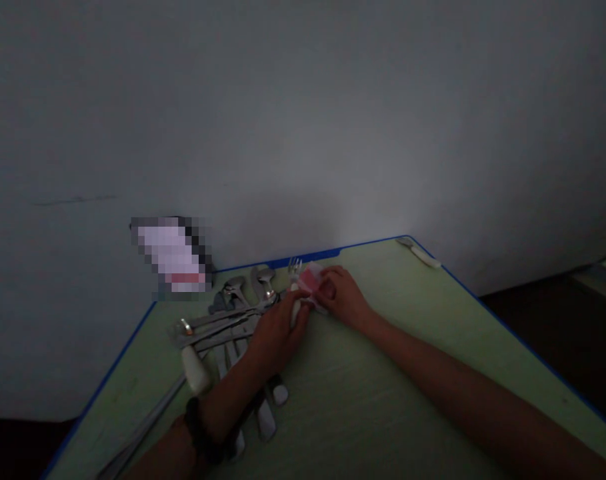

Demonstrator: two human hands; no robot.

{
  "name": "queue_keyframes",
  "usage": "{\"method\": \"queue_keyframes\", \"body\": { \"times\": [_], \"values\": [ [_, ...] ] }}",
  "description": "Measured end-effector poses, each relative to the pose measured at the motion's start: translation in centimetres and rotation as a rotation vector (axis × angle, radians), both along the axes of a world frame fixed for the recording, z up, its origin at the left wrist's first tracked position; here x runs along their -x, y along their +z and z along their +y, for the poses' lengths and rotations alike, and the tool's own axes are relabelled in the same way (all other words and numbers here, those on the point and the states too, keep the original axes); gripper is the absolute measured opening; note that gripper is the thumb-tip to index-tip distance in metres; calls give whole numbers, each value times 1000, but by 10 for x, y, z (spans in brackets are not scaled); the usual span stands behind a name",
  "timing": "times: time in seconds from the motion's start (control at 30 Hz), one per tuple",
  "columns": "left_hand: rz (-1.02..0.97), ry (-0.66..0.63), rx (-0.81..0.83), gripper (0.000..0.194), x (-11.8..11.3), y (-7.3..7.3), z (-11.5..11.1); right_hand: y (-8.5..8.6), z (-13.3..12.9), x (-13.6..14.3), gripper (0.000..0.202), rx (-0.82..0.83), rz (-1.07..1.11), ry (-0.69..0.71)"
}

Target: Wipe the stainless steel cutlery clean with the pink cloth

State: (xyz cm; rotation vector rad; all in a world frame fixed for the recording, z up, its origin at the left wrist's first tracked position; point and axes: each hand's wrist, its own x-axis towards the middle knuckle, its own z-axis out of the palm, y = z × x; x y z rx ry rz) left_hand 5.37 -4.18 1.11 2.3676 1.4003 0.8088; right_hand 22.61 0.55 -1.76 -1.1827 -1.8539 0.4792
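A fork (295,268) with a pale handle points its tines toward the wall, its handle at the fingers of my left hand (279,328), which are closed round it. My right hand (346,297) pinches a red and white cloth or wrapper (311,277) against the fork's right side. The two hands nearly touch. Beside and beneath my left forearm lies a loose pile of cutlery (223,327), with spoons (235,287), knives and forks overlapping. A thick white handle (195,370) sticks out at the pile's left.
The pale green table (383,373) has a blue edge and stands against a grey wall (303,133). A pixelated phone-like object (170,253) is at the back left. Another white-handled utensil (423,255) lies at the back right corner. Long thin metal pieces (143,427) lie front left.
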Motion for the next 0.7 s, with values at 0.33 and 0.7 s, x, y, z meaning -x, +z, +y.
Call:
{"method": "queue_keyframes", "body": {
  "times": [0.33,0.7],
  "values": [
    [11,-3,-10,27,0,-2,0,-1,-5,2,31,-57,-158,8],
    [-41,-37,-74,27,1,0,0,6,-7,1,20,-40,-225,-27]
  ]
}}
